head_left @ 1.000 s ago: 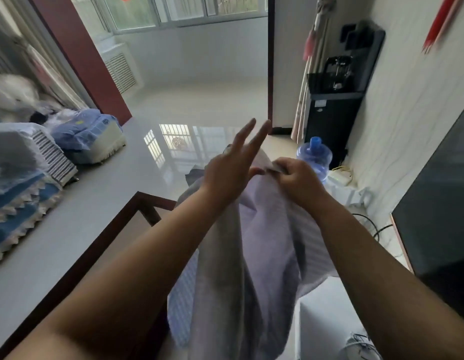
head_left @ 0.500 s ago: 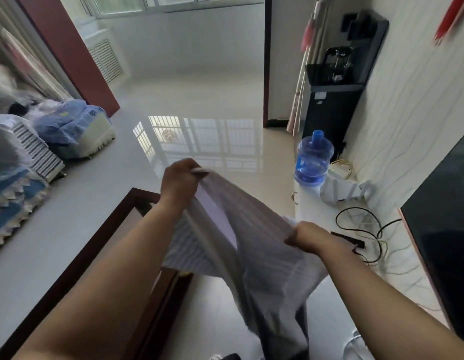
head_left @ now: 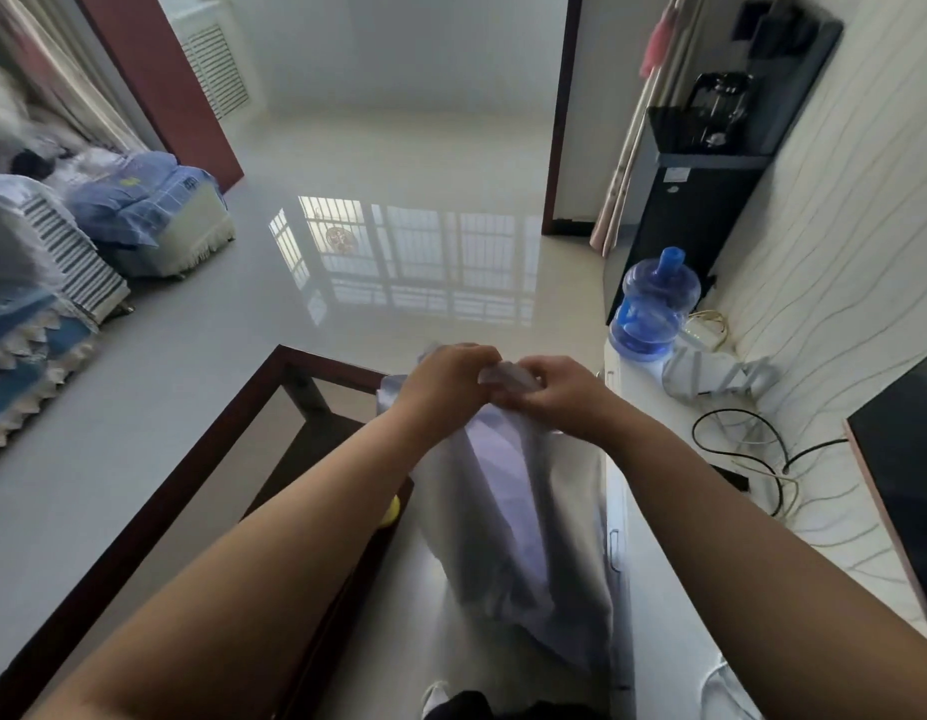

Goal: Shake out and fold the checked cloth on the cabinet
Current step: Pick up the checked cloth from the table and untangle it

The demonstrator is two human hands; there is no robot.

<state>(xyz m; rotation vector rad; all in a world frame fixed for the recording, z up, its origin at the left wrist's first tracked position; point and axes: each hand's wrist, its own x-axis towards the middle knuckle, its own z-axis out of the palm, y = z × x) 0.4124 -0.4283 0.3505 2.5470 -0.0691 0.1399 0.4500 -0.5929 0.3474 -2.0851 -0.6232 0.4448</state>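
The pale lilac checked cloth (head_left: 518, 527) hangs in front of me in long folds, bunched at its top edge. My left hand (head_left: 443, 379) and my right hand (head_left: 560, 394) meet at that top edge, both closed on the fabric, knuckles nearly touching. The cloth drops down between my forearms over the floor, next to the front edge of the white cabinet (head_left: 653, 511) on my right. Its lower end is hidden near the bottom of the view.
A dark-framed glass table (head_left: 217, 459) stands at my left. On the cabinet lie black cables (head_left: 752, 449), a blue water jug (head_left: 653, 304) and a dark TV screen (head_left: 903, 485). A black water dispenser (head_left: 705, 174) stands by the wall. Covered sofas (head_left: 61, 262) line the left.
My hands were apart, spreading the cloth; they have now come together at its top edge, and the cloth hangs narrower. The view has tilted further down.
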